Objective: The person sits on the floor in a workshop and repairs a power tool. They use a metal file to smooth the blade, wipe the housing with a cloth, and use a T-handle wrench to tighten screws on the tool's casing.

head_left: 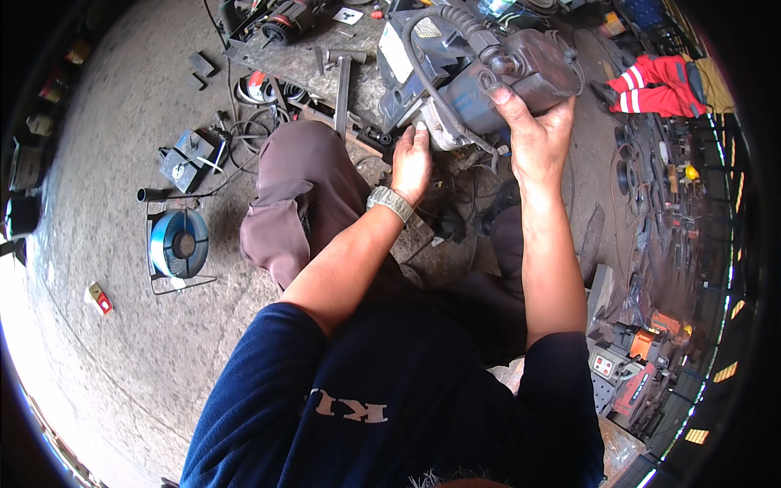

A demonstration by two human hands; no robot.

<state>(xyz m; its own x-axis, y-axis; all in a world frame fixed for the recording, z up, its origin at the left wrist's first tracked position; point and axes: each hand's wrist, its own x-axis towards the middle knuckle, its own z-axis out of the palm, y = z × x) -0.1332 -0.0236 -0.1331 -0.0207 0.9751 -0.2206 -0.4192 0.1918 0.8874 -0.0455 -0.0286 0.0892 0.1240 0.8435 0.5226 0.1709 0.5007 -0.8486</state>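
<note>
A large grey and blue power tool point(455, 73) with a thick ribbed cable hangs tilted above my knees. My right hand point(533, 134) grips its rear handle from below, fingers wrapped around the dark housing. My left hand point(412, 163), with a metal wristwatch, presses against the tool's silver front end; what its fingertips do there is hidden. I sit on the concrete floor with my brown-trousered left knee point(301, 195) raised.
A spool of blue wire on a wire stand point(179, 242) lies to my left, with a small grey box point(187, 159) and cables behind it. A metal bench with tools point(325, 41) is ahead. Red machines point(643, 366) stand at right; a person in red trousers point(659, 85) sits beyond.
</note>
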